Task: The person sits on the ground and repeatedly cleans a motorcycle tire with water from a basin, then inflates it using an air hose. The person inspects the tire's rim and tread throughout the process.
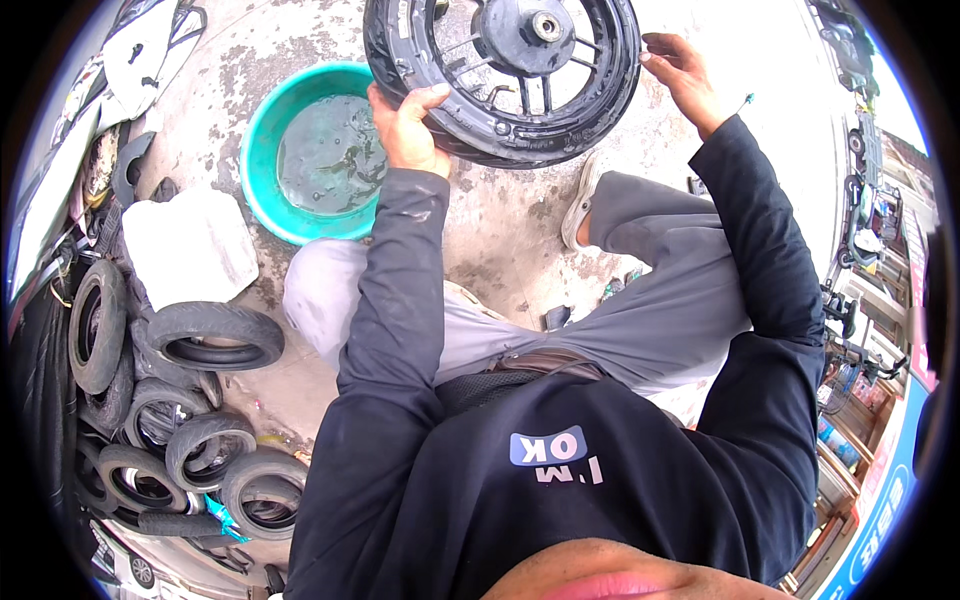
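Observation:
A black spoked scooter wheel with its tyre (430, 85) is held up in front of me, tilted so its round hub faces me. My left hand (412, 125) grips the tyre's lower left side, the thumb lying over the rim and the fingers partly hidden behind. At the opposite edge, my right hand (685, 78) has thumb and fingertips closed against the tyre's right side. A green basin (262, 190) of murky water stands just left of my left hand. The top of the wheel runs out of the picture.
Several worn tyres (215, 335) lie heaped at the left, beside a white container or bag (190, 245). My bent leg and shoe (580, 205) are below the wheel. Parked scooters (858, 210) line the far right. The concrete floor (500, 230) is wet and stained.

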Tool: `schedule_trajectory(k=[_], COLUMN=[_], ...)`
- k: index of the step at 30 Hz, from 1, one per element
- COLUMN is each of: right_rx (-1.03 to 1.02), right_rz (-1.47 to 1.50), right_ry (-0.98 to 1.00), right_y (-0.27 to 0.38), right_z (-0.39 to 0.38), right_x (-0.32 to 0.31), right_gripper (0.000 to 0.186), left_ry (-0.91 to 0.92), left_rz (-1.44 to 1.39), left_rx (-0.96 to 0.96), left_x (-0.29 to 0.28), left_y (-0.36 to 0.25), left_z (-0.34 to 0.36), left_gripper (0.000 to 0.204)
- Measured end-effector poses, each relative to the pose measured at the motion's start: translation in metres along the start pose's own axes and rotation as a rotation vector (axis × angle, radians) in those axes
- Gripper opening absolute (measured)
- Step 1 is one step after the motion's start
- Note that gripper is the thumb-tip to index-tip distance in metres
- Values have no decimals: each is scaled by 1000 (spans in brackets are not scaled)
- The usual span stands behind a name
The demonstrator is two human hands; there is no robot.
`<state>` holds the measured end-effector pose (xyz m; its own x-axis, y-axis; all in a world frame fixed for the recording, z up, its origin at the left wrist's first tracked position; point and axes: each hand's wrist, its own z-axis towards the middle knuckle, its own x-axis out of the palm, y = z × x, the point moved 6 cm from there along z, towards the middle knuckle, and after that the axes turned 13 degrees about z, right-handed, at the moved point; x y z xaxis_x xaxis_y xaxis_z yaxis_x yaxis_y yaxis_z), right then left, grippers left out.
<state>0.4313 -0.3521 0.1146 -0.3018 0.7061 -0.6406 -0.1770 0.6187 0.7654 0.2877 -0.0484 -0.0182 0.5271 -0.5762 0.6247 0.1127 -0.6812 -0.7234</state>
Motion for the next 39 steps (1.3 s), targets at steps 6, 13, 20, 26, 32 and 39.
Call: schedule_trajectory(k=[6, 13, 20, 26, 32, 39], right_rx=[532, 660, 542, 583, 508, 531], right_rz=[324, 930, 933, 996, 925, 938], right_ry=[-121, -158, -301, -380, -335, -312], right_y=[-96, -54, -32, -27, -46, -46], right_z=[-20, -14, -28, -29, -35, -29], right_x=[-14, 6, -3, 2, -11, -2], right_gripper=[80, 41, 32, 34, 30, 29], left_ry=[-55, 26, -11, 48, 268, 289], left_rz=[131, -146, -42, -45, -265, -157], left_rx=[43, -392, -328, -261, -297, -241], left_x=[10, 13, 39, 41, 31, 24], left_y=[-3, 27, 11, 1, 0, -9], left_z=[-9, -33, -51, -47, -37, -39], left_gripper=[59, 41, 45, 78, 77, 77])
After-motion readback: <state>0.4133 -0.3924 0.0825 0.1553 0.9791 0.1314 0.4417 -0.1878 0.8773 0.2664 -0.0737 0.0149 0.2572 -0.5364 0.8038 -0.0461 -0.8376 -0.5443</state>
